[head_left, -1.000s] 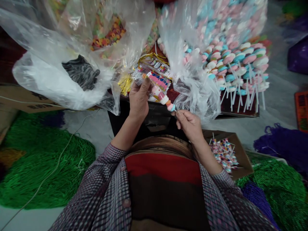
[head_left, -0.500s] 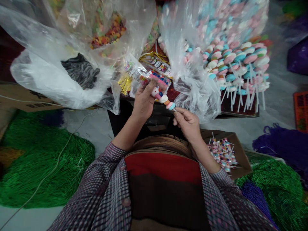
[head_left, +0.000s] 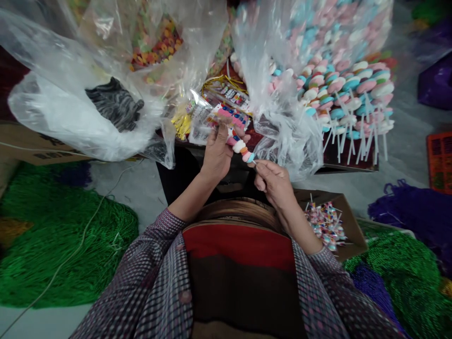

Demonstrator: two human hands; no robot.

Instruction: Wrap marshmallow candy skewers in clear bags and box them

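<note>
Between my hands a candy skewer (head_left: 243, 150) of pink, white, orange and blue pieces slants down to the right, its upper part inside a printed plastic wrapper. My left hand (head_left: 218, 149) is closed around the wrapped upper part. The thumb and forefinger of my right hand (head_left: 273, 178) pinch the thin white stick at the lower end. Just above my left hand lies a pink and blue printed wrapper (head_left: 231, 116). Beside it are clear printed packets (head_left: 200, 123) and gold twist ties (head_left: 181, 125).
Many candy skewers (head_left: 348, 94) lie at the right of the table, sticks over its edge. A cardboard box (head_left: 354, 230) of wrapped skewers stands below. A plastic bag (head_left: 63, 117) with a dark grey bundle (head_left: 115, 104) is on the left. Green strands (head_left: 63, 240) cover the floor.
My left hand has moved slightly right and down along the candy skewer, toward my right hand. My right hand keeps its pinch on the stick, almost still.
</note>
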